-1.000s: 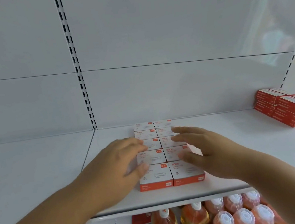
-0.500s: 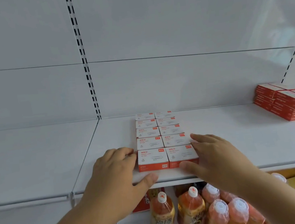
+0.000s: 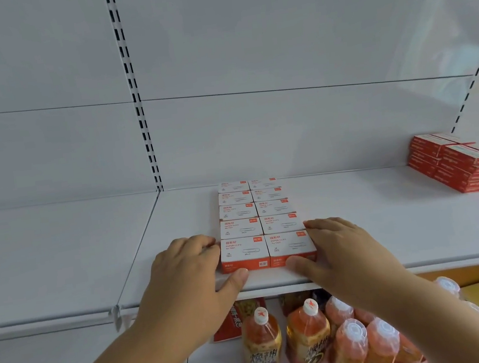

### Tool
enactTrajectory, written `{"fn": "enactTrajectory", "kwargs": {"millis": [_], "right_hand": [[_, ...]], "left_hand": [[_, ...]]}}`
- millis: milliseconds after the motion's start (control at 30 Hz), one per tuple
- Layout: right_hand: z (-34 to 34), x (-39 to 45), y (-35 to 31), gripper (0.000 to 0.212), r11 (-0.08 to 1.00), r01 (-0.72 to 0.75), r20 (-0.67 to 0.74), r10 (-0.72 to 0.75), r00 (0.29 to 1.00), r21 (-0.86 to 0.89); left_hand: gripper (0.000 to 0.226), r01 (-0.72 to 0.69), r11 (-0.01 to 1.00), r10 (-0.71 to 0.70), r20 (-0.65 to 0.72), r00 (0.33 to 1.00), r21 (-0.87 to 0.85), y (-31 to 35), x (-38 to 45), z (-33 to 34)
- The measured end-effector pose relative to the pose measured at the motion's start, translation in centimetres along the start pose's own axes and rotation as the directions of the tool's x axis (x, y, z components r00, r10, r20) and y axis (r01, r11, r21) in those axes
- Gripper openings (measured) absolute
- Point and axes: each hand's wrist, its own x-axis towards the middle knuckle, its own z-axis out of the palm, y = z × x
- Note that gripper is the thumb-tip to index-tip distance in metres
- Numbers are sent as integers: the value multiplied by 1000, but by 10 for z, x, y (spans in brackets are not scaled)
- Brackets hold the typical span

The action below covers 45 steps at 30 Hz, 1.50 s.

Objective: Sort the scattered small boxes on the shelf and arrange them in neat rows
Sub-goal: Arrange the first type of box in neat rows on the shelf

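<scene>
The left hand (image 3: pixel 189 273) and right hand (image 3: pixel 342 251), low in the middle of the frame, bracket the front pair of small boxes (image 3: pixel 263 223), fingers loosely bent against the outer sides and thumbs on the orange front faces. Those white-topped, orange-edged boxes form two touching columns, five deep, running up to the back panel on the white shelf (image 3: pixel 388 223). A stack of red boxes (image 3: pixel 462 164) sits at right; bottles of orange drink (image 3: pixel 309 338) stand below.

White metal shelf (image 3: pixel 388 223) backed by plain white panels (image 3: pixel 275 41). Slotted uprights (image 3: pixel 134 97) divide the bays. Lower tier holds orange drink bottles (image 3: pixel 261 347). Red packs (image 3: pixel 459 166) stacked at far right. Lighting even.
</scene>
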Motion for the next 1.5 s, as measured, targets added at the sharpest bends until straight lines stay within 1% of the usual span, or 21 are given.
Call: {"fn": "enactTrajectory", "kwargs": {"millis": [100, 167, 200, 267, 333, 433, 533, 633, 700, 800, 933, 1100, 1267, 1333, 1433, 1500], "right_hand": [[-1, 0, 0, 73, 1000, 8, -10, -7, 1000, 6], [-5, 0, 1, 81, 999, 7, -33, -6, 999, 31], [-8, 0, 2, 84, 999, 23, -47, -21, 999, 46], [-14, 3, 2, 82, 995, 91, -60, -88, 994, 49], [-16, 7, 0, 74, 988, 150, -44, -148, 988, 37], [-12, 10, -3, 73, 987, 157, -31, -156, 987, 35], [-8, 7, -2, 85, 993, 107, -59, -104, 993, 58], [-5, 6, 0, 98, 998, 29, -75, -26, 997, 49], [-2, 7, 0, 96, 1000, 16, -67, -16, 998, 7], [1, 6, -1, 88, 1000, 19, -63, -19, 998, 1], [2, 5, -2, 78, 999, 41, -93, -41, 995, 0], [3, 7, -1, 74, 999, 36, -99, -36, 994, -3], [3, 7, -1, 73, 999, 49, -106, -50, 993, -16], [3, 7, 0, 79, 999, 46, -92, -48, 995, -19], [0, 9, 2, 106, 999, 34, -52, -35, 998, -32], [-7, 13, 4, 118, 994, 94, -28, -95, 995, -62]], "left_hand": [[66, 10, 999, -10, 1, 1000, -37, 0, 2, -5], [75, 24, 998, -25, -18, 1000, -53, 2, 3, -11], [79, 5, 999, -6, -34, 999, -41, 3, 5, -14], [79, -94, 995, 93, -42, 995, -36, 6, 11, -19], [73, -199, 978, 199, 3, 980, -56, 9, 20, -21], [64, -297, 952, 302, 67, 951, -75, 8, 29, -13], [62, -294, 947, 303, 58, 951, -133, 5, 31, -5], [67, -302, 946, 310, 62, 949, -115, 4, 30, -1], [72, -335, 938, 341, 63, 938, -87, 7, 30, -1], [64, -346, 933, 355, 97, 930, -94, 10, 32, 0], [61, -355, 932, 362, 107, 926, -76, 11, 34, 1], [61, -364, 931, 366, 118, 923, -34, 15, 34, 0], [61, -351, 935, 354, 129, 926, -51, 15, 33, -1], [63, -341, 939, 345, 131, 930, -52, 15, 32, -2], [77, -258, 963, 268, 150, 952, -82, 15, 29, -6], [84, -241, 968, 250, 146, 957, -76, 13, 31, -10]]}}
